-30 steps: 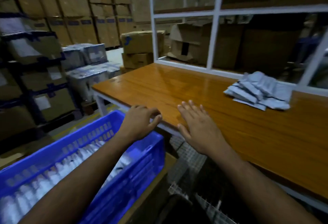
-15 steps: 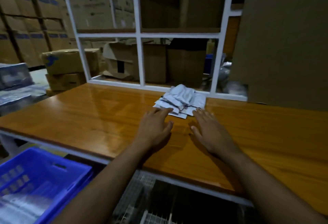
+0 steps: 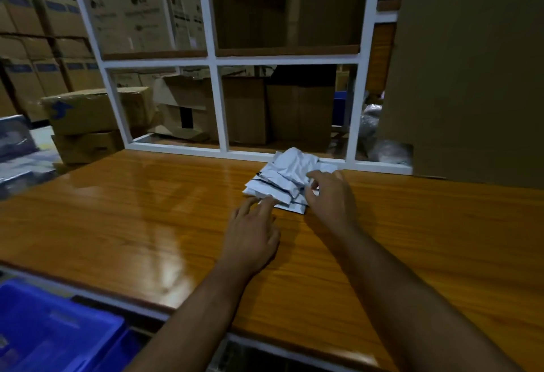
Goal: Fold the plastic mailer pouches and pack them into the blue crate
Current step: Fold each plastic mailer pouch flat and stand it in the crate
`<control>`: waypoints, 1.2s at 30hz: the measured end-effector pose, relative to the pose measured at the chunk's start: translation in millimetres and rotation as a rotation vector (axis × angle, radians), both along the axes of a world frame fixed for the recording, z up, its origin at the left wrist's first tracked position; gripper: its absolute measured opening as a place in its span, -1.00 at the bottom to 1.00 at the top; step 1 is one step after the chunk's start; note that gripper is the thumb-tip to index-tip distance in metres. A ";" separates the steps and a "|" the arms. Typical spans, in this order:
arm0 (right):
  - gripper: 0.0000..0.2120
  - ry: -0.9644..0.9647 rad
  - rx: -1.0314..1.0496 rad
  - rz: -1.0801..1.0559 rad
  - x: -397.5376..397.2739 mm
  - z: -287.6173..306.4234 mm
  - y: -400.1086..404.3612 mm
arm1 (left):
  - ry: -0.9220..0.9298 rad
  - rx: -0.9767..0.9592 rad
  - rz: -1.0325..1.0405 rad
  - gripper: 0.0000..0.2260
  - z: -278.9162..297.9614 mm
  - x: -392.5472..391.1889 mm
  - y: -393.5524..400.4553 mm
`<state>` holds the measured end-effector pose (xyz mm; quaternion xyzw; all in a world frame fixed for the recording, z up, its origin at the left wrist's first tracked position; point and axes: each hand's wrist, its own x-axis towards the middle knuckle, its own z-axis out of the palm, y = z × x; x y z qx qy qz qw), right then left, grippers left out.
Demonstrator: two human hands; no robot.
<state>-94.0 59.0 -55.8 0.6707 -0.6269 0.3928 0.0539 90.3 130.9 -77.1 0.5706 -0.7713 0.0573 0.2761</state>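
Mailer pouches (image 3: 282, 177) sit heaped at the table's (image 3: 117, 209) far edge — we've turned from the blue crate (image 3: 56, 333) and reached them. Left hand (image 3: 253, 233) flat, fingertips touching the pile; right hand (image 3: 332, 201) curling onto it — grip unclear. Folding next.

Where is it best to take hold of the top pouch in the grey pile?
Probably at its near loose edge, coming from the front: the mailer pouches lie flat and overlapping on the table, and the left hand and right hand already reach that side.
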 end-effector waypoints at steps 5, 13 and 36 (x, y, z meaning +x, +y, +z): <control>-0.73 0.103 -0.033 -0.028 10.2 -7.3 -28.0 | 0.075 0.062 -0.015 -0.50 1.2 2.6 -1.8; -0.84 -0.622 -0.038 0.236 -32.4 8.6 16.6 | 0.310 0.089 0.001 -0.55 6.4 3.8 7.8; -0.75 0.256 0.316 0.190 -92.3 17.3 154.6 | -0.080 0.205 -0.157 -0.60 -2.6 -11.9 57.3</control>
